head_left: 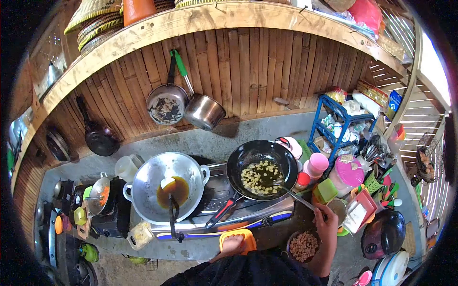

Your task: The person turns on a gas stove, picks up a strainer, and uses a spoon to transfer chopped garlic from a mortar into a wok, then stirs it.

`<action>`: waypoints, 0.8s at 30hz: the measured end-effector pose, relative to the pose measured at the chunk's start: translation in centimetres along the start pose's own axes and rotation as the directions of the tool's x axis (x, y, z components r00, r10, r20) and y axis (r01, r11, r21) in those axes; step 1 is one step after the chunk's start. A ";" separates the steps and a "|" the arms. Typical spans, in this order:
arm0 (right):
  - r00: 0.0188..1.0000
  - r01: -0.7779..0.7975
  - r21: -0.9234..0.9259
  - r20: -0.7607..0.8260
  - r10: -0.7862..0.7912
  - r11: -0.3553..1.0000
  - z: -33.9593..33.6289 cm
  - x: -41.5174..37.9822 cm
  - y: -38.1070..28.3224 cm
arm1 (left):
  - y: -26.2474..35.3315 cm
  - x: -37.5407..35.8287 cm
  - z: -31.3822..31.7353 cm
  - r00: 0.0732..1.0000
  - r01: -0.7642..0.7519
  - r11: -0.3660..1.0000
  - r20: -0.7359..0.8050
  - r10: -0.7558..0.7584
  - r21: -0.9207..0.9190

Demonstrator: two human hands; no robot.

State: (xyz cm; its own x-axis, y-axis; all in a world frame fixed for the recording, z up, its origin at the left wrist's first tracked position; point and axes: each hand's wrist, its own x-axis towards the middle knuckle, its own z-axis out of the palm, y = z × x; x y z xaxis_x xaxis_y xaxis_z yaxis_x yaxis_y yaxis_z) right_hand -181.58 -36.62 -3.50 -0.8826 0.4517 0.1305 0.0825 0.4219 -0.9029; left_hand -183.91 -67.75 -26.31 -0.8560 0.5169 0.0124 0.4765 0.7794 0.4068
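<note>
My right hand (326,223) grips the handle of a metal spatula (295,195) whose blade rests in a black frying pan (262,168) holding pale chopped bits in oil. The pan sits on the right burner of a gas stove (224,217). My left hand (233,244) holds an orange container (239,237) at the front edge of the counter, just below the stove. A bowl of brown minced food (304,246) sits between my two arms.
A silver wok (163,187) with dark liquid and a ladle sits on the left burner. Jars, pink lidded tubs (349,170) and utensils crowd the right side beside a blue rack (341,125). Pans hang on the bamboo wall (248,66).
</note>
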 end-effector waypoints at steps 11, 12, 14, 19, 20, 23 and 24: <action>0.983 0.091 -0.118 0.169 -0.071 0.989 4.3 2.1 3.0 | -0.2 0.1 0.9 0.989 -0.017 1.000 -0.145 0.014 -0.021; 0.980 0.062 -0.152 0.196 -0.031 0.986 4.8 2.4 3.2 | -0.3 0.0 1.0 0.989 -0.014 1.000 -0.147 0.011 -0.020; 0.978 0.105 -0.127 0.195 -0.079 0.986 6.3 3.3 4.5 | 0.3 -0.1 0.5 0.981 -0.023 0.999 -0.192 0.015 -0.043; 0.951 0.261 0.000 0.172 -0.258 0.965 9.5 4.6 6.4 | 0.6 -0.2 0.7 0.973 0.016 1.000 -0.232 -0.020 -0.020; 0.950 0.263 0.000 0.173 -0.259 0.965 9.6 4.5 6.2 | 0.6 -0.2 0.7 0.976 0.024 1.000 -0.216 -0.027 -0.016; 0.960 0.160 -0.057 0.243 -0.141 0.986 9.2 3.9 4.4 | 0.5 -0.2 1.1 0.976 0.050 0.999 -0.211 -0.047 0.011; 0.956 0.169 -0.060 0.254 -0.148 0.984 8.9 3.8 4.7 | 0.4 -0.2 1.2 0.976 0.050 0.999 -0.212 -0.047 0.009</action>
State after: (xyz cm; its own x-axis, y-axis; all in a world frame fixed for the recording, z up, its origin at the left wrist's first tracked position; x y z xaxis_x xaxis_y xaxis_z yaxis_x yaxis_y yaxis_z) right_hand -188.65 -39.94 -10.87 -0.9734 0.1690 0.1545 -0.0400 0.5387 -0.8415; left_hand -183.32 -67.07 -27.27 -0.9005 0.3929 0.1865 0.4348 0.8074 0.3988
